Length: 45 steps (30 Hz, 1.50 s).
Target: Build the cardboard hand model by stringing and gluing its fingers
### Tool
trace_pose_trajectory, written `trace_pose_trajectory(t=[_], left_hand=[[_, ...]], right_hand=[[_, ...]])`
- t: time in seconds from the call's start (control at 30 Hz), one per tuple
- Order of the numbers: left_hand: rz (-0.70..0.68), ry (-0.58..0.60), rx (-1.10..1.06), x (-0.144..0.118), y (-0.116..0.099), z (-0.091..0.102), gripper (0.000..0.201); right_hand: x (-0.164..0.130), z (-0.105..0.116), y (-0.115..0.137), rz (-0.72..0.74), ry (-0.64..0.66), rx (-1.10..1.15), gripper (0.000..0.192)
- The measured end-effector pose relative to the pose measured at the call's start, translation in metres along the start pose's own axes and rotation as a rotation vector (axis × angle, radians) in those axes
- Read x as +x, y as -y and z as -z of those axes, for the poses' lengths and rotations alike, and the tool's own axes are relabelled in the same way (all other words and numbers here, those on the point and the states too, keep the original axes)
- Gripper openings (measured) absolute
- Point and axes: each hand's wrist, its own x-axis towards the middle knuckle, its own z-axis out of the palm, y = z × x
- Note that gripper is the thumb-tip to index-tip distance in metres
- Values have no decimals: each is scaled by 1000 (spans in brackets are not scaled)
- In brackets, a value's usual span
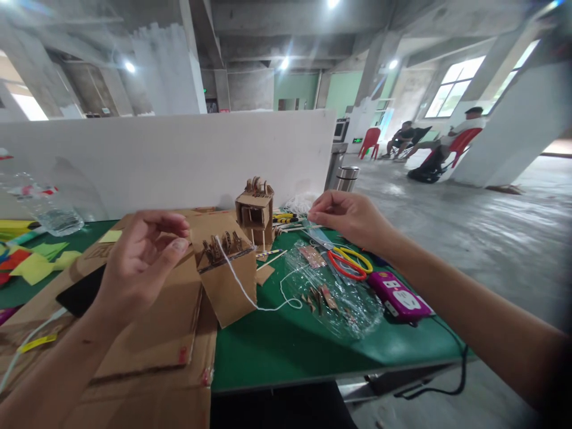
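Observation:
My left hand [138, 262] is raised over the cardboard at the left, thumb and fingertips apart, with nothing visible between them. My right hand [346, 213] hovers above the scissors, thumb and finger pinched together; what they hold, if anything, is too small to make out. Between the hands stands a cardboard box [230, 289] with upright corrugated pieces on top. A white string [243, 292] comes out of its top and loops across the green table. Behind it is a smaller cardboard structure [254, 208] on thin sticks, topped by curved cardboard pieces.
Scissors [349, 263] with red and yellow handles lie on clear plastic wrap [353, 310] beside a purple power strip [400, 298]. At left are a plastic bottle [62, 211] and coloured paper. A white partition [179, 167] stands behind; people sit far right.

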Motion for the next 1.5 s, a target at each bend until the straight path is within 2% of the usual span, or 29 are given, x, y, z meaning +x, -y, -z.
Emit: trace_pose_trajectory(t=[0.17,0.27,0.37,0.5,0.63,0.83,0.93,1.07,1.2,1.33,1.5], left_hand=[[-40,-105,26,-3,-10,-2,26],[-34,-125,56,-6,-15,-3,22],[-47,-74,67,-9,-18,-2,18],[-108,23,131,-14,-19,3,12],[-183,31,239,-19,-20,3,5],[-138,19,227,-22,-24,0,9],[-168,66,252,-23,-25,1,9],[-159,73,253,-25,-27,0,10],[-134,91,236,-26,-28,-2,12],[-156,148,250,-27,-30,-2,15],[-156,141,219,-29,-36,-6,16]], right_hand=[[-36,-11,53,96,203,288,22],[-47,-19,65,108,324,359,23],[-50,-29,64,81,382,374,26],[-46,-43,51,-25,336,331,27],[-38,-50,39,-112,209,292,30],[-35,-53,40,-121,221,331,28],[-37,-57,42,-97,229,245,27],[-39,-63,44,-54,222,160,28],[-42,-68,50,-71,231,183,27],[-46,-71,56,-15,211,180,21],[-54,-75,68,32,246,197,16]])
